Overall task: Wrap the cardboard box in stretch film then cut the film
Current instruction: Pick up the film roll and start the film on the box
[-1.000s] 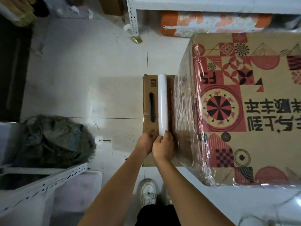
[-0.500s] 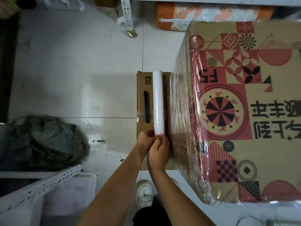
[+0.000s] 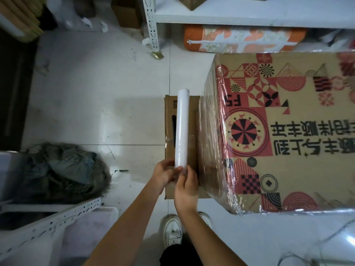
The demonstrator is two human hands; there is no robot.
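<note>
Large printed red-and-brown cardboard box [image 3: 284,131] already carries clear film on its sides. Both hands, left [image 3: 165,176] and right [image 3: 187,191], grasp the white stretch-film roll [image 3: 182,127] just beside it. Cutting remains.

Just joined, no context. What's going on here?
A person is wrapping the big printed box in stretch film. Both hands, left and right, grip the near end of the film roll, held beside the box's left face, which is already covered in film. A black tool lies on a smaller box beneath.
</note>
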